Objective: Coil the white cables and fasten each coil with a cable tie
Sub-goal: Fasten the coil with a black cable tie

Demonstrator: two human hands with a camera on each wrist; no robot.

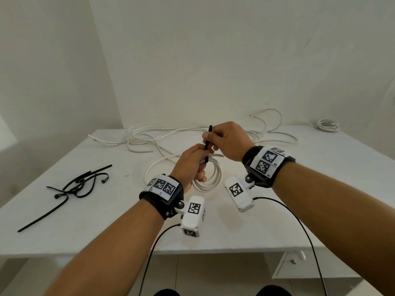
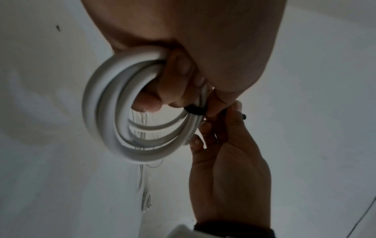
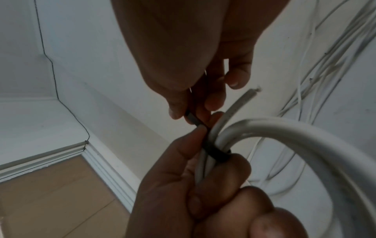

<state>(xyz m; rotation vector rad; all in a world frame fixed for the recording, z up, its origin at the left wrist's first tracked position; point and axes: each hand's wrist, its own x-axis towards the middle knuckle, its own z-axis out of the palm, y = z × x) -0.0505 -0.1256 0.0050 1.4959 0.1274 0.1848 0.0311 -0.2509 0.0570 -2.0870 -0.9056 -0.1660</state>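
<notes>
Evidently, a coil of thick white round cable [image 1: 210, 176] was gripped above the white bench [image 1: 106, 210] by the left hand [image 1: 192, 165], fingers curled through its loops. A black plastic cable tie [image 1: 207, 144], already looped round the bundle, had its tail pinched by the right hand [image 1: 224, 139]. The tail would best be drawn straight away from the head while the strands were squeezed flat together. The tie's locking head was hidden behind fingers, so engagement could not be confirmed; the left wrist view was blurred.
</notes>
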